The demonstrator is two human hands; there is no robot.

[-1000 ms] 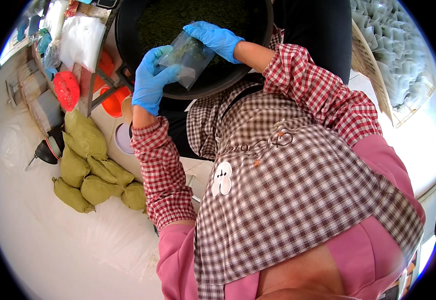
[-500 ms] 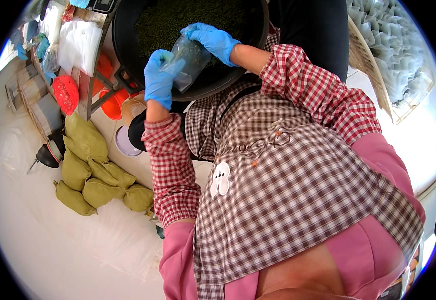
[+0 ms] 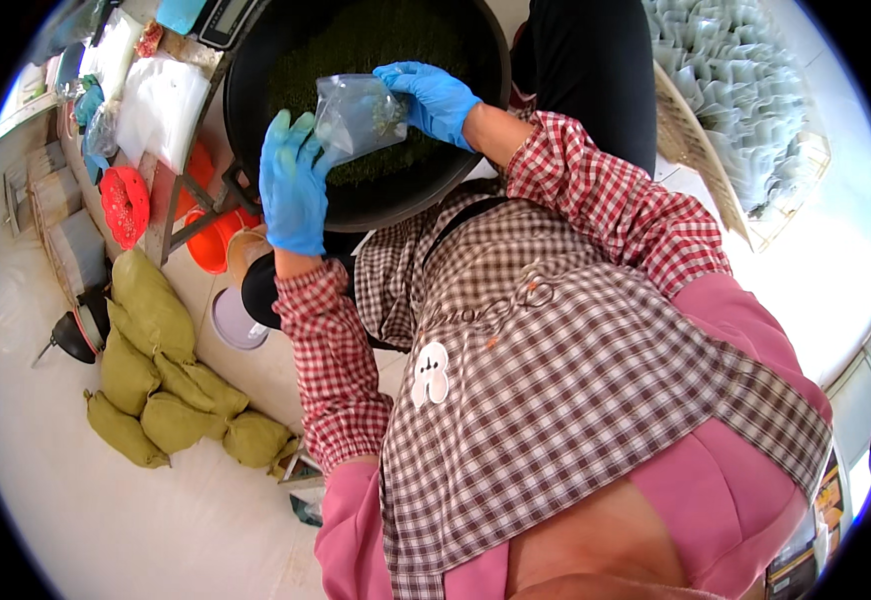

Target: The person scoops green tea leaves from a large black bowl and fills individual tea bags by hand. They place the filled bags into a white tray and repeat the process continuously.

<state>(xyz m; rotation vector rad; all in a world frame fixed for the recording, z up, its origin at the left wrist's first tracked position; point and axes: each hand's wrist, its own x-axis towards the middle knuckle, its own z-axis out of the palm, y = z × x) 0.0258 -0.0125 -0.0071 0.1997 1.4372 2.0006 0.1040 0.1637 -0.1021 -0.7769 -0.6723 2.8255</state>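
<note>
A clear plastic bag (image 3: 354,120) with some green bits inside hangs over a large black basin (image 3: 418,208). Loose green leafy or grainy stuff (image 3: 366,40) covers the basin's bottom. My right hand (image 3: 434,102), in a blue glove, grips the bag by its right side. At the bag's left edge is my left hand (image 3: 294,185), also gloved in blue, its fingers stretched out and a little apart. Whether its thumb side touches the bag I cannot tell for sure.
Left of the basin, a stand carries a stack of clear bags (image 3: 161,108) and a scale (image 3: 226,22). Red-orange bowls (image 3: 211,240) sit beneath. Stuffed olive-green sacks (image 3: 161,370) lie on the floor. A woven tray (image 3: 701,150) at right holds many filled clear bags (image 3: 726,90).
My left hand has moved left and come off the bag's lower part, its fingers straightening. The bag, held by my right hand, has swung up and left. The whole view has shifted slightly.
</note>
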